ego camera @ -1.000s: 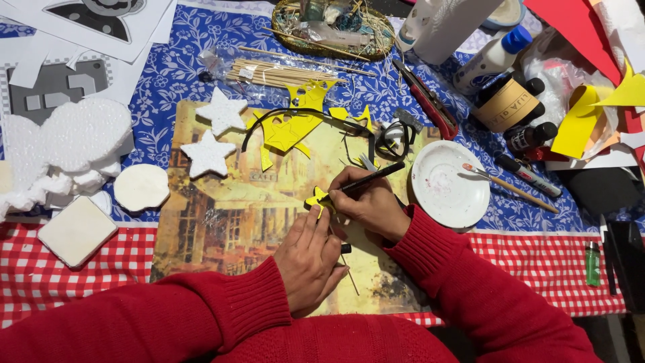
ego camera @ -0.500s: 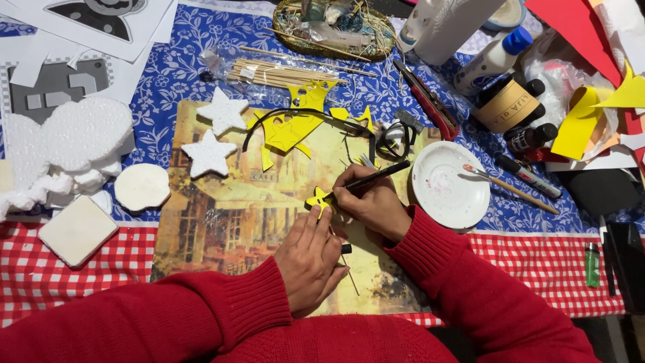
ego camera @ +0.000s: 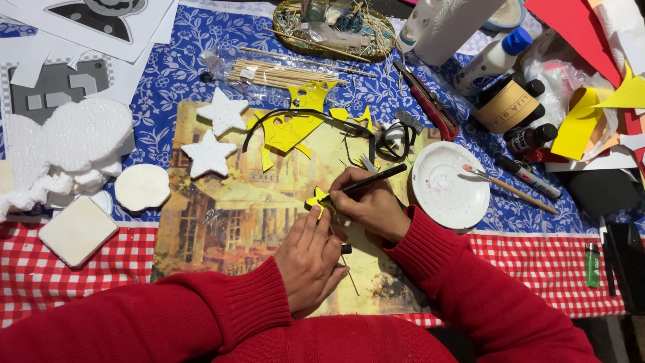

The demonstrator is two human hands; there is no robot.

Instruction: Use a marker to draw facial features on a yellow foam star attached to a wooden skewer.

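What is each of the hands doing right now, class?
Left hand: lies flat, fingers pressing the small yellow piece down.
Right hand: closed on a black pen, tip at the piece.

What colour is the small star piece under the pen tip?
Yellow. The small star piece shows in the head view, beside the right hand holding a black pen.

From my hands (ego camera: 336, 228), open mat (ego camera: 228, 222) lies at nine o'clock, bare until the foam disc (ego camera: 142, 187). At eleven two foam stars (ego camera: 215, 134) block the way. Twelve is crowded by yellow offcuts (ego camera: 289, 131) and scissors (ego camera: 390, 138). The plate (ego camera: 449, 185) sits close at three. Six is closed by my sleeves (ego camera: 235, 316).
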